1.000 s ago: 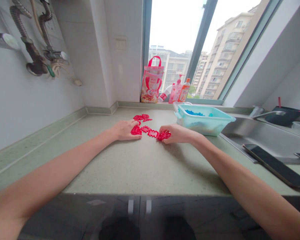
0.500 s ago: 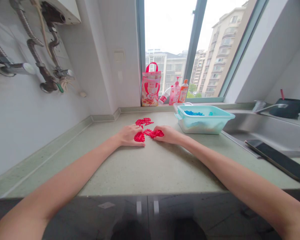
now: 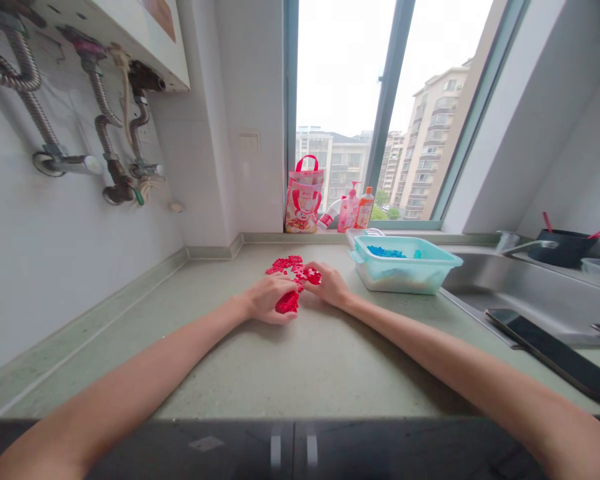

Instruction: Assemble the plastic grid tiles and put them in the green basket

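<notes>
Small red pieces (image 3: 283, 265) lie in a loose cluster on the pale green counter (image 3: 260, 373). My left hand (image 3: 271, 298) rests at the near left of the cluster, its fingers and thumb curled round a clump of red pieces (image 3: 287, 303). Opposite it, my right hand (image 3: 329, 285) has its fingers and thumb bent around more red pieces (image 3: 312, 274) at the cluster's right side. Between the two hands, further red pieces touch or lie close to the fingertips.
Right of my hands stands a light teal tub (image 3: 405, 275) with blue pieces (image 3: 386, 252) inside. A steel sink (image 3: 535, 287) lies beyond it, with a black phone (image 3: 545, 347) across its near edge. A pink bag (image 3: 305, 203) and bottles (image 3: 350, 210) stand at the window.
The view has tilted up, so everything sits lower. My hands are closer together around the red pieces, and the right hand's clump has shifted toward the back.
</notes>
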A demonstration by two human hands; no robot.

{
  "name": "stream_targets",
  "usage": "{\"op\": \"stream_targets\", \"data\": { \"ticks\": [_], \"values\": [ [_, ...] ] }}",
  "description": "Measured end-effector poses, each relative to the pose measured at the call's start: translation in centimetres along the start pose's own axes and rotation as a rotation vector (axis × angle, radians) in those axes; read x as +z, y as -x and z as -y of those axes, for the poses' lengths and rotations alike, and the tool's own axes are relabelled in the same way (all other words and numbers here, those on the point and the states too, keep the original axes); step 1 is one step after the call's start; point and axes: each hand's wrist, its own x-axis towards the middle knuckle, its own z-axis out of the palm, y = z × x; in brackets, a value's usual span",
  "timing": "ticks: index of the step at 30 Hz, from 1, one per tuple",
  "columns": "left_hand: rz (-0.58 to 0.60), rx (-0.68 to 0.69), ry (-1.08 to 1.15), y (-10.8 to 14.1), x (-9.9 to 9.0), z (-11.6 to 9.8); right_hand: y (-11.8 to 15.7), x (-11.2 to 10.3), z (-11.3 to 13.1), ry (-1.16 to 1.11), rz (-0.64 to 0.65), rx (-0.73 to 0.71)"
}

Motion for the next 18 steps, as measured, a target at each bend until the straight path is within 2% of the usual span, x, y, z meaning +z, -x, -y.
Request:
{"op": "stream_targets", "data": {
  "ticks": [2, 5, 7, 9, 13, 16, 18],
  "values": [
    [-0.141, -0.117, 0.125, 0.3, -0.1, 0.4, -0.8, 0.9, -0.1, 0.025, 0.03, -0.032],
    [-0.369, -0.415, 0.489, 0.5, -0.1, 1.2, -1.7, 1.7, -0.1, 0.036, 0.123, -0.073],
    [-0.472, -0.582, 0.786, 0.5, 0.0, 1.9, -1.9, 2.0, -0.1, 0.025, 0.207, -0.109],
    [-0.538, -0.689, 0.988, 0.4, 0.1, 2.7, -1.9, 2.1, 0.0, 0.012, 0.246, -0.12],
    [-0.633, -0.864, 1.089, 0.9, 0.3, 4.5, -1.8, 2.1, -0.1, -0.011, 0.233, -0.067],
    [-0.668, -0.984, 1.039, 1.7, 0.5, 5.6, -1.7, 2.0, -0.3, -0.039, 0.224, -0.031],
    [-0.689, -1.004, 0.957, 2.3, 0.5, 6.2, -1.7, 1.9, -0.3, -0.051, 0.213, -0.053]
  ]
}}
